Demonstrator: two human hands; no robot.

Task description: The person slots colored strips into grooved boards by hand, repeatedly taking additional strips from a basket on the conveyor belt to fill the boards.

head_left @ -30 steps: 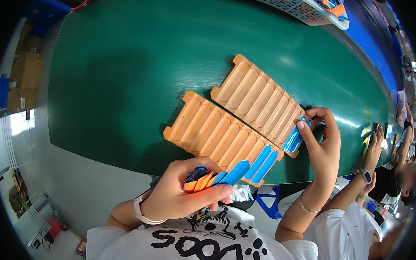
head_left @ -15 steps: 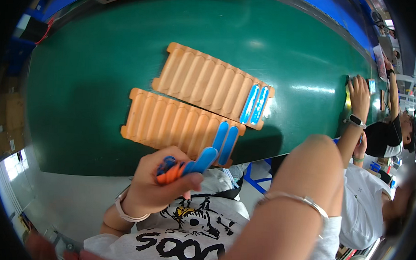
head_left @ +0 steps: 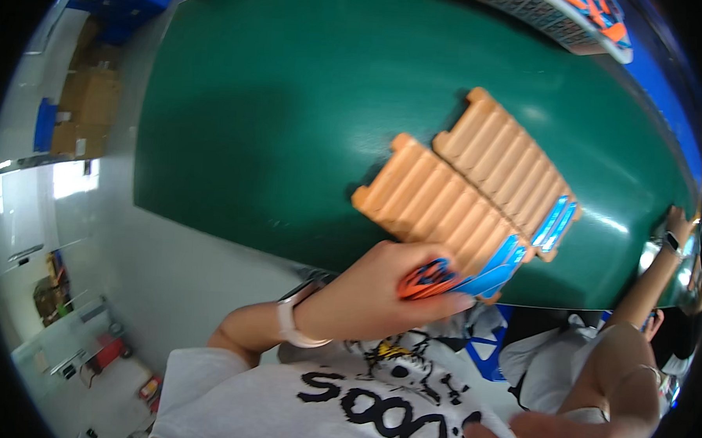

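Observation:
My left hand (head_left: 363,294), with a pale wristband, is closed round a bundle of orange and blue strips (head_left: 427,279). Their flat blue ends point right, over the right end of the near tray (head_left: 438,207). That grooved orange-tan tray holds blue strips (head_left: 513,248) in its rightmost grooves, partly covered by the held ones. A matching far tray (head_left: 510,159) lies against it, with two glossy blue strips (head_left: 556,224) at its right end. My right hand (head_left: 561,436) is a blur at the lower edge, close to me and away from the trays; its fingers are smeared.
Both trays lie on a green tabletop (head_left: 238,120). A basket (head_left: 571,33) of orange and blue pieces stands at the far right edge. A co-worker's hand (head_left: 677,225) with a dark watch rests on the table at right. Cardboard boxes (head_left: 86,106) stand beyond the left end.
My view has swung left, so trays and table appear further right. My left hand, still holding the bundle, is closer over the near tray. My bent right arm appears lower and further right.

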